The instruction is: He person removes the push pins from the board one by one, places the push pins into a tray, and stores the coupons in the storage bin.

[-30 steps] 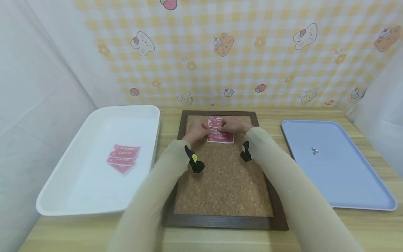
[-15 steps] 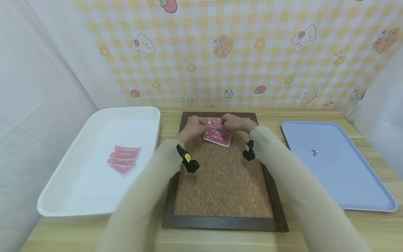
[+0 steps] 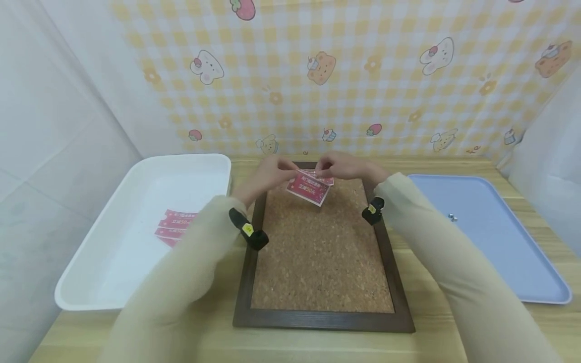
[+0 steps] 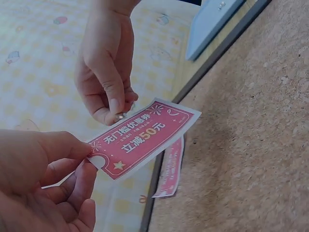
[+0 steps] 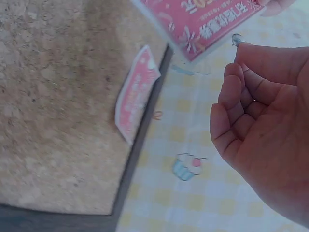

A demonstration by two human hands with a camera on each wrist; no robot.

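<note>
Hanging above the corkboard (image 3: pixel 322 262), one coupon (image 3: pixel 307 188) is pinched by the left hand (image 3: pixel 268 177), a pin (image 5: pixel 236 39) by the right hand (image 3: pixel 343 165), with another coupon (image 5: pixel 137 95) placed, tray coupons (image 3: pixel 174 222) left.

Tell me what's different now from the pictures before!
The left hand moved up and left, lifting the front pink coupon and tilting it, right end lower. The right hand, with a silver tack, moved up and right. No new grab or letting go plainly shows. The cork board, the other coupon on it, the white tray and the blue tray stayed put.
</note>
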